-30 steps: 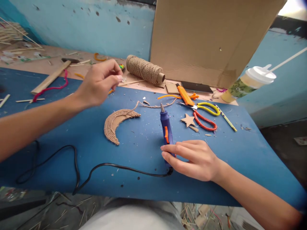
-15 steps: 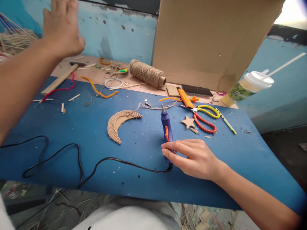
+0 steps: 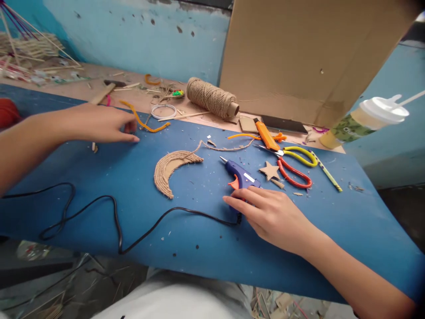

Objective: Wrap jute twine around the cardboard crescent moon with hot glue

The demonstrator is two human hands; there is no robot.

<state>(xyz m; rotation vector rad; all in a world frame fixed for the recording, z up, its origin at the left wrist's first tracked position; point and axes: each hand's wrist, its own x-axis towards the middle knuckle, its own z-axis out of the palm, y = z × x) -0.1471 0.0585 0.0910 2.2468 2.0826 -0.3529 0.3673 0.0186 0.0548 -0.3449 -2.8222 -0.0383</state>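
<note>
Right hand [image 3: 275,219] gripping the blue plastic glue gun with orange trigger [image 3: 245,176].
Its fingers [image 3: 242,207] lie close together over the gun, right of the tan twine-covered cardboard crescent [image 3: 161,175] on the blue surface [image 3: 206,252]; the left hand [image 3: 113,126] hovers, fingers loosely curled.

On the blue counter [image 3: 212,259] I see the glue gun [image 3: 244,176] at my right grip [image 3: 272,212], scissors [image 3: 280,153] and a cardboard star [image 3: 269,170] beyond it, a twine-covered crescent [image 3: 162,173] to its left.
</note>
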